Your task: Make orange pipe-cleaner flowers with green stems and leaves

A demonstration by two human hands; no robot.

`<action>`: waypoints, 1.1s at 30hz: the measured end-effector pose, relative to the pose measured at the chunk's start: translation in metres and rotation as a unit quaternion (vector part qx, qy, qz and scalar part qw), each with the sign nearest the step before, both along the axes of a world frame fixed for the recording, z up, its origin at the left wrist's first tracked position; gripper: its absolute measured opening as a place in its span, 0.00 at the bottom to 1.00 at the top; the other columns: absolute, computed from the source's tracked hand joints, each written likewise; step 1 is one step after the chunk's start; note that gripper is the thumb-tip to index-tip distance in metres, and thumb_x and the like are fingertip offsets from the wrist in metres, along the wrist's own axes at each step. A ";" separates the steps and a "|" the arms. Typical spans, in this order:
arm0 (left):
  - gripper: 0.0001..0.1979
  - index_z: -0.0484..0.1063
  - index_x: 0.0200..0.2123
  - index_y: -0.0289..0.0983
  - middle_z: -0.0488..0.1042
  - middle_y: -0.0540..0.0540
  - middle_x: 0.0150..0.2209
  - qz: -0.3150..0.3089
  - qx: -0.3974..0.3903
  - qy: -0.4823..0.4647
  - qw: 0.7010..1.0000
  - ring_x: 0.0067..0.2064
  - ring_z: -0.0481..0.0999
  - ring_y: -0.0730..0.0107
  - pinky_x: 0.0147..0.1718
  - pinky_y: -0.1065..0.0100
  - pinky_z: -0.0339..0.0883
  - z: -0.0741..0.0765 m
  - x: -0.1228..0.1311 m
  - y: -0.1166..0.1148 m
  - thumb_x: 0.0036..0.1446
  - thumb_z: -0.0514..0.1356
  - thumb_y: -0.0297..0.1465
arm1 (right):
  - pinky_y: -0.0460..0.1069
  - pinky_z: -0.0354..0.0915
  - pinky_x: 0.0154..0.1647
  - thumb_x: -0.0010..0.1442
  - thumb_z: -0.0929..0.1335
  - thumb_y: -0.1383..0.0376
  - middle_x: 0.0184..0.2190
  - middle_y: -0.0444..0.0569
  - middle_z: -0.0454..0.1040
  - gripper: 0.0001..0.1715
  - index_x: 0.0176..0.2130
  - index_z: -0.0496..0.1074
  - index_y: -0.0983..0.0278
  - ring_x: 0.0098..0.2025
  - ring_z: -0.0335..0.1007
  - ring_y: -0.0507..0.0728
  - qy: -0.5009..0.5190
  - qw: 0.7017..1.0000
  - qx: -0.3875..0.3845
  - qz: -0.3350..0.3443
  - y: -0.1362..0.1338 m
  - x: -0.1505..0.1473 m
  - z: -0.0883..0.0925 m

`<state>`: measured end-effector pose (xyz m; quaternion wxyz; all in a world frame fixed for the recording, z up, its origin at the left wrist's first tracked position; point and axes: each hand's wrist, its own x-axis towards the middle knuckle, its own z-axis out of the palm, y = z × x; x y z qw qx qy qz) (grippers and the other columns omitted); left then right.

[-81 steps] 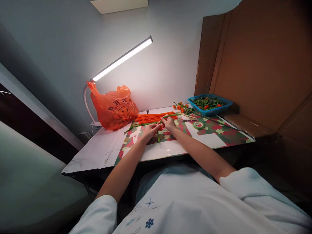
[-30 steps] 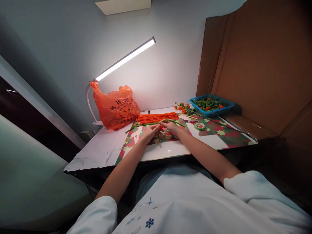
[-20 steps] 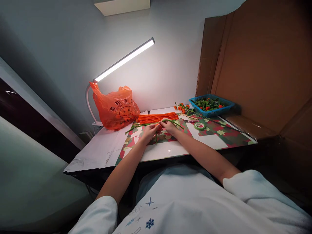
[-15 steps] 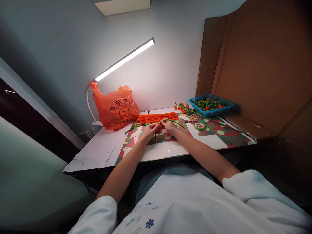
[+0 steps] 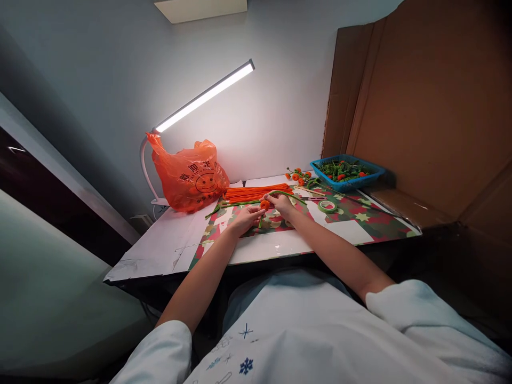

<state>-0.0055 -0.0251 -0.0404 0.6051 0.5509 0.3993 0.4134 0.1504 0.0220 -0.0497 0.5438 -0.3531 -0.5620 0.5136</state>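
Observation:
A small round fuzzy orange flower (image 5: 265,205) is between my two hands above the table. A green pipe cleaner (image 5: 294,197) arches over my right hand, and a green end hangs below the flower. My right hand (image 5: 282,205) is closed, pinching the green pipe cleaner at the flower's upper right. My left hand (image 5: 245,220) pinches the hanging green end just under the flower; its fingertips are small in view. Just behind my hands lies a bundle of orange pipe cleaners (image 5: 258,193), with green ones along its near side.
A roll of green tape (image 5: 328,206) lies to the right. Finished orange flowers (image 5: 298,176) rest at the back beside a blue basket (image 5: 346,185) of green and orange pieces. An orange plastic bag (image 5: 192,178) stands at left under a lit lamp (image 5: 206,97). Cardboard (image 5: 420,106) walls the right side.
The orange flower, mostly covered by my fingers before, now shows between my hands. My left hand has shifted slightly down and away from my right hand.

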 end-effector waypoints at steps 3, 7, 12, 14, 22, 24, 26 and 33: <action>0.22 0.70 0.23 0.33 0.66 0.53 0.21 -0.016 0.011 0.035 0.999 0.21 0.63 0.80 0.20 0.74 0.55 0.001 0.001 0.000 0.38 0.71 0.44 | 0.49 0.65 0.32 0.48 0.73 0.50 0.24 0.47 0.73 0.20 0.28 0.73 0.65 0.28 0.67 0.53 0.001 1.000 0.001 -0.001 -0.001 0.001 0.003; 0.23 0.68 0.23 0.33 0.64 0.54 0.19 -0.027 0.036 0.043 0.998 0.20 0.60 0.82 0.20 0.74 0.53 0.004 0.002 -0.002 0.37 0.71 0.45 | 0.50 0.65 0.32 0.48 0.73 0.49 0.24 0.49 0.74 0.22 0.25 0.73 0.66 0.28 0.68 0.54 0.034 0.999 -0.006 0.004 -0.005 0.000 0.009; 0.23 0.66 0.21 0.34 0.61 0.56 0.18 -0.042 0.038 0.039 0.998 0.19 0.57 0.84 0.18 0.75 0.49 0.008 0.005 -0.004 0.38 0.71 0.44 | 0.49 0.66 0.31 0.47 0.73 0.48 0.25 0.49 0.75 0.23 0.25 0.73 0.66 0.28 0.69 0.53 0.060 0.998 -0.001 0.009 0.000 -0.003 0.006; 0.23 0.66 0.21 0.34 0.61 0.56 0.18 -0.046 0.043 0.043 0.997 0.19 0.56 0.84 0.18 0.76 0.47 0.009 0.006 -0.005 0.38 0.71 0.45 | 0.49 0.65 0.31 0.47 0.73 0.48 0.24 0.48 0.74 0.23 0.26 0.74 0.66 0.28 0.68 0.53 0.049 0.999 0.004 -0.001 0.003 -0.003 0.002; 0.23 0.67 0.22 0.34 0.64 0.53 0.19 -0.068 0.055 0.057 0.995 0.19 0.58 0.82 0.19 0.75 0.51 0.014 0.005 -0.007 0.38 0.71 0.46 | 0.48 0.65 0.32 0.50 0.71 0.47 0.25 0.47 0.75 0.23 0.26 0.74 0.64 0.28 0.67 0.52 0.012 0.999 0.035 -0.039 0.004 -0.005 -0.001; 0.23 0.68 0.22 0.34 0.65 0.53 0.19 -0.072 0.058 0.057 0.994 0.20 0.59 0.82 0.19 0.75 0.52 0.014 0.005 -0.006 0.38 0.71 0.46 | 0.48 0.64 0.32 0.50 0.70 0.47 0.24 0.47 0.74 0.23 0.25 0.73 0.64 0.27 0.67 0.52 0.006 0.998 0.040 -0.055 0.003 -0.005 0.000; 0.22 0.69 0.23 0.34 0.66 0.53 0.20 -0.072 0.060 0.060 0.994 0.20 0.60 0.81 0.19 0.75 0.52 0.014 0.005 -0.006 0.38 0.71 0.45 | 0.49 0.64 0.32 0.50 0.70 0.46 0.23 0.46 0.73 0.23 0.24 0.73 0.64 0.27 0.66 0.52 -0.001 0.997 0.046 -0.058 0.002 -0.005 0.001; 0.20 0.71 0.25 0.34 0.64 0.54 0.19 0.004 0.066 0.060 0.996 0.19 0.57 0.82 0.18 0.75 0.49 0.008 0.010 -0.010 0.40 0.70 0.45 | 0.49 0.65 0.35 0.46 0.73 0.46 0.27 0.48 0.76 0.24 0.28 0.77 0.64 0.29 0.69 0.53 0.048 0.998 0.033 0.033 -0.003 0.009 0.009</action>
